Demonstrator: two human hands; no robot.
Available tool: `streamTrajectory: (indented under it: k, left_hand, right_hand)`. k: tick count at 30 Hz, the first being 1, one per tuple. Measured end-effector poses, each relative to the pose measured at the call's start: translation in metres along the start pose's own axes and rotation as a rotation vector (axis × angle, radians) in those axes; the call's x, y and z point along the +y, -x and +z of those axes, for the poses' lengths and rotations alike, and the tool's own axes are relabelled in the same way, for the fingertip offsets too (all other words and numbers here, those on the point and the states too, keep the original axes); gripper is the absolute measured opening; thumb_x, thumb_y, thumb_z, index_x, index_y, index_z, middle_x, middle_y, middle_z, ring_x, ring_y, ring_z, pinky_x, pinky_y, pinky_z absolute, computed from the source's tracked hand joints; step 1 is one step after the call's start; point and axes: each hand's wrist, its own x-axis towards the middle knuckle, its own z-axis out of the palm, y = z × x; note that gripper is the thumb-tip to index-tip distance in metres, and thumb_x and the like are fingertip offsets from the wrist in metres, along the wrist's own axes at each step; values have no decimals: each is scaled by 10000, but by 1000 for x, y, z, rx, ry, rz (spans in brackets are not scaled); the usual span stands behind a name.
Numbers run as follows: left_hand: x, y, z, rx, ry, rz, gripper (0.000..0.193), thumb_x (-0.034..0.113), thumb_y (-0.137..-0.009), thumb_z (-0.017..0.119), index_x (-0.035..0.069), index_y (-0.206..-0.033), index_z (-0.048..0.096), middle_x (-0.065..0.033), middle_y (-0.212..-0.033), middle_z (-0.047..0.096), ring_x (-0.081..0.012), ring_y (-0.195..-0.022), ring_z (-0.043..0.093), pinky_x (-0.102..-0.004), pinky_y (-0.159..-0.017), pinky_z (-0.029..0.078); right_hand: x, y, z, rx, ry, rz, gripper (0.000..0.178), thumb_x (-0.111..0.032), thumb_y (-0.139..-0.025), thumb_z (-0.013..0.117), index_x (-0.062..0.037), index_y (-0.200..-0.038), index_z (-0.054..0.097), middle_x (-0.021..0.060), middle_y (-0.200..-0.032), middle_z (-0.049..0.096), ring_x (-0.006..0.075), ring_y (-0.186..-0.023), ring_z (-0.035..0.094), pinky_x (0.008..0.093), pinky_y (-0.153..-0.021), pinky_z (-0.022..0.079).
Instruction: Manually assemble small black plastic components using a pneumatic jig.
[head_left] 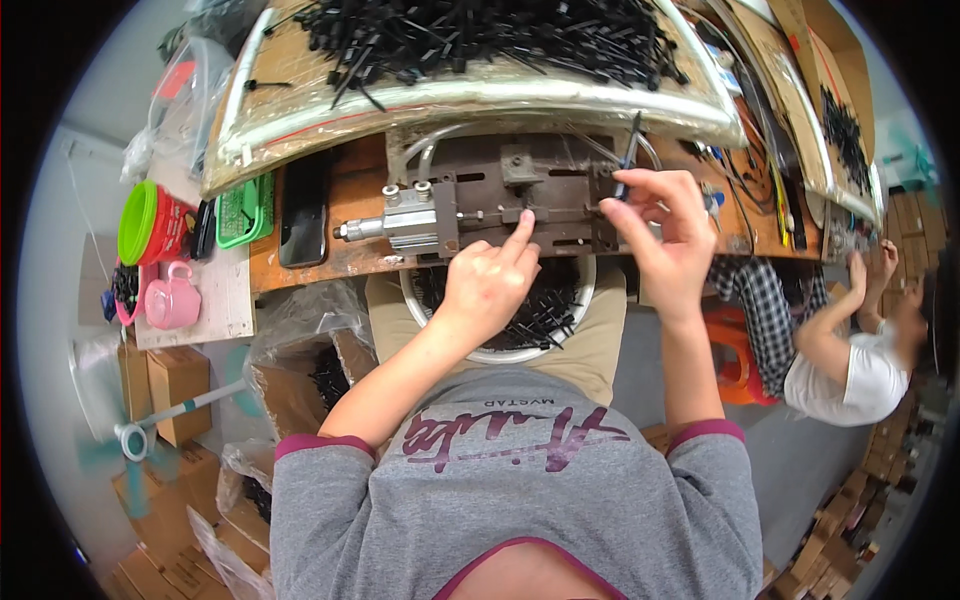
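My left hand (493,287) reaches over a metal jig (575,195) on the bench. Its index finger is stretched out, with the tip at the small block in the jig's middle, and the other fingers are partly curled. At the jig's right end my right hand (668,232) pinches a slim black plastic part with a thin stem (630,152) between thumb and fingertips, stem pointing up. A silver pneumatic cylinder (410,220) is fixed at the jig's left side. Whether a part sits under my left fingertip is hidden.
A wrapped tray (480,98) heaped with black stemmed parts (480,40) stands behind the jig. A white-rimmed tub (588,300) of similar parts sits on my lap. To the left are a phone (305,215), green basket (243,212) and pink mug (172,300). Another person (840,370) works at right.
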Motion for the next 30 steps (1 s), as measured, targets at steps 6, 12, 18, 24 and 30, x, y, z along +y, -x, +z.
streamTrajectory:
  k: [6, 12, 18, 24, 30]
  left_hand:
    - [0, 3, -15, -38, 38, 66, 260, 140, -724, 758, 97, -976, 711, -89, -1237, 712, -217, -603, 651, -333, -581, 531]
    - [11, 68, -31, -348, 187, 31, 300, 134, -720, 796, 35, -982, 689, -126, -1045, 713, -337, -713, 690, -407, -612, 551]
    - [-7, 106, -32, -499, 72, -16, 428, 189, -764, 799, 14, -1133, 671, -226, -1139, 687, -397, -874, 701, -452, -693, 566]
    - [-3, 98, -36, -569, 95, 17, 417, 132, -772, 762, -6, -1156, 677, -220, -1047, 712, -389, -900, 708, -433, -724, 566]
    - [-2, 104, -35, -613, 136, 37, 447, 68, -786, 756, -26, -1204, 628, -237, -1041, 700, -418, -907, 696, -433, -734, 551]
  right_hand:
    - [-16, 85, 33, 48, -55, -71, 265, -15, -754, 807, -38, -1005, 725, 113, -1073, 596, 203, -901, 647, 304, -725, 577]
    - [-9, 142, 44, 136, -116, -146, 267, -50, -739, 807, -63, -991, 720, 100, -1094, 611, 218, -844, 620, 307, -688, 550]
    - [-6, 155, 47, 240, -148, -206, 238, -79, -731, 780, -57, -951, 691, 87, -1071, 595, 230, -869, 625, 340, -699, 555]
    - [-3, 160, 45, 248, -148, -221, 224, -91, -730, 773, -55, -925, 669, 67, -1056, 566, 223, -895, 624, 335, -679, 559]
    - [3, 165, 48, 234, -167, -175, 236, -107, -705, 792, -57, -885, 648, 64, -1029, 550, 240, -941, 620, 359, -678, 558]
